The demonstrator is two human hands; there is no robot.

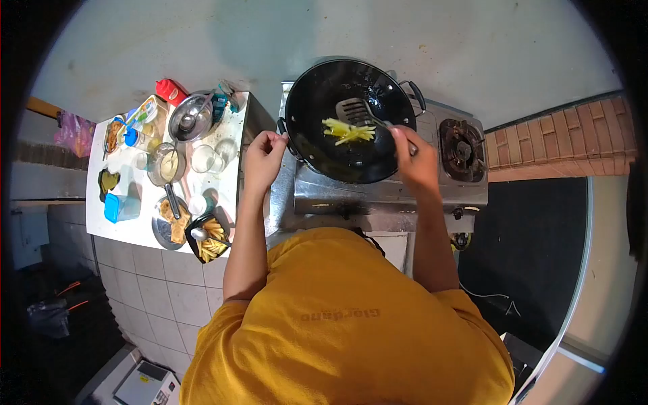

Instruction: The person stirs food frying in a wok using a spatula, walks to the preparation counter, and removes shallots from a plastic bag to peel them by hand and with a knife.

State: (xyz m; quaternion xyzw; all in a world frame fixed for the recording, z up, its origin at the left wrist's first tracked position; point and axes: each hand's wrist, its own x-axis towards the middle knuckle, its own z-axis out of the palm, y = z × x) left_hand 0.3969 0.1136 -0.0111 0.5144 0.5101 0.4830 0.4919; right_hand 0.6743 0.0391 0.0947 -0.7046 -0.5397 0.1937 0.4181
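Observation:
A black wok (pixel 324 158) stands on the stove, with a small heap of pale yellow potato sticks (pixel 351 131) in its middle. My left hand (pixel 265 156) is closed at the wok's left handle (pixel 282 127), thumb and fingers pinched on it. In my right hand (pixel 413 156) is a slotted spatula (pixel 354 110), its handle running down to the right into my fingers. The spatula's head lies inside the wok, just above the potato sticks. Oil glistens on the wok's inner wall, and its right handle (pixel 416 98) is untouched.
To the right is a bare gas burner (pixel 462 150). On the left, a white table (pixel 98 219) bears a metal bowl (pixel 191 117), a saucepan (pixel 167 164), a plate of bread (pixel 165 226), a black dish of fries (pixel 210 248), a blue-lidded container (pixel 122 208) and a red bottle (pixel 170 92).

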